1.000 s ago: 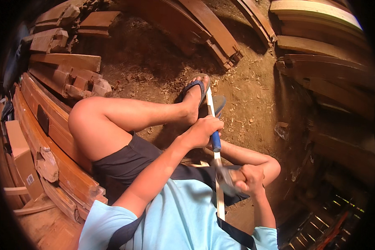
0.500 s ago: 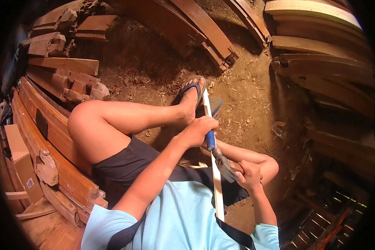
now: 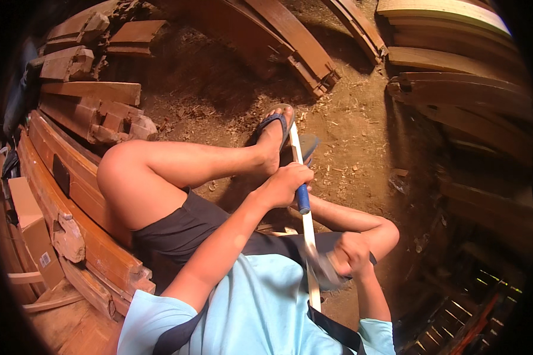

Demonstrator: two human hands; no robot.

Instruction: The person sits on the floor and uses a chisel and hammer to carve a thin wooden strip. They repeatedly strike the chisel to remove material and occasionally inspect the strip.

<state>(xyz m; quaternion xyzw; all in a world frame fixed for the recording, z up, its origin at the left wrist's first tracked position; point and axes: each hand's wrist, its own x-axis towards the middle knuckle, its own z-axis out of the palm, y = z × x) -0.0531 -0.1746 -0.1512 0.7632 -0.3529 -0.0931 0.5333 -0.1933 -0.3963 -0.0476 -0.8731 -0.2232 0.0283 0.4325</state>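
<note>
My left hand is closed around a blue-handled chisel, its handle end pointing back at me and its blade hidden by the hand. It is held against a long, narrow, pale wooden strip, which runs from my feet back toward my body. My right hand grips the wooden handle of a claw hammer. The hammer's metal head, smeared by motion, hangs over the strip, apart from the chisel handle. A foot in a dark flip-flop is beside the strip's far end.
Carved brown boards and a cardboard box lie along my left. More brown planks rest on the dirt floor ahead. To the right stands a stack of pale and brown boards. Wood shavings litter the floor.
The hammer has swung back toward my body, away from the chisel handle. My left hand and the wooden strip have barely shifted.
</note>
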